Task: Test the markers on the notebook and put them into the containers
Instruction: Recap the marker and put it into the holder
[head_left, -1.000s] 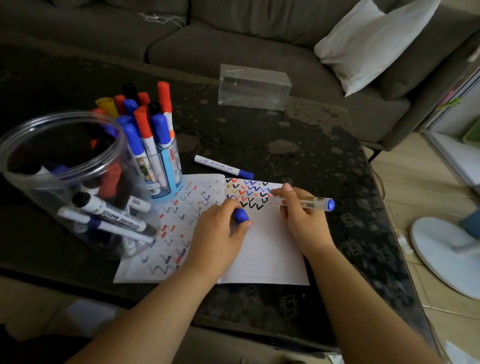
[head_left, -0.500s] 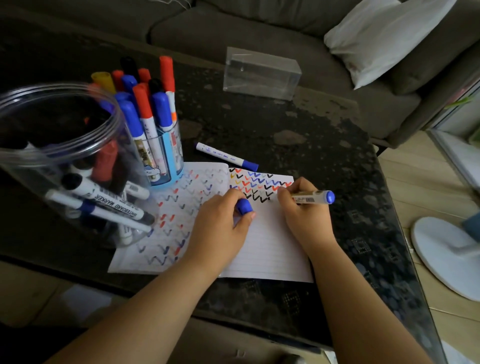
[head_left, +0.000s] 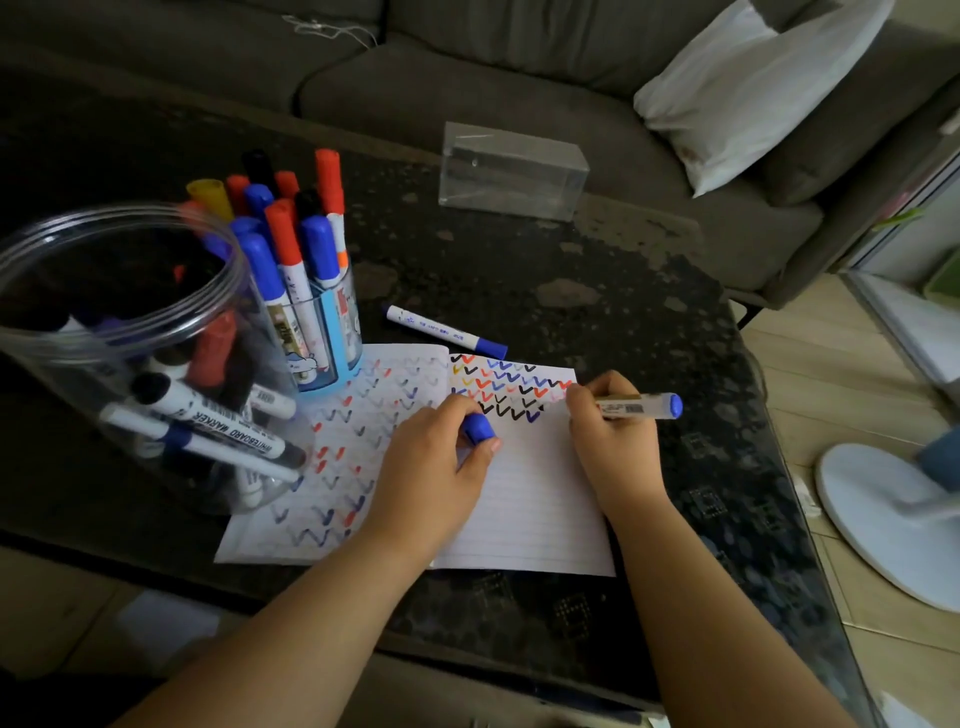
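Observation:
An open lined notebook (head_left: 530, 514) lies on the dark table, covered with coloured check marks. My right hand (head_left: 613, 447) grips a blue marker (head_left: 641, 406) with its tip on the right page, beside the row of marks. My left hand (head_left: 434, 478) rests on the notebook and pinches the blue cap (head_left: 477, 429). A second blue marker (head_left: 447, 332) lies capped on the table just behind the notebook. A small blue cup (head_left: 322, 332) holds several upright markers. A large clear jar (head_left: 119, 358) at the left holds several markers lying inside.
A clear plastic box (head_left: 511, 171) stands at the back of the table (head_left: 649, 322). A grey sofa with a white cushion (head_left: 753, 88) is behind. The table's right edge drops to a wooden floor with a white fan base (head_left: 883, 525).
My right hand has drawn the marker tip rightward along the row, adding a fresh blue mark. My left hand stays on the page with the cap. The view has shifted slightly.

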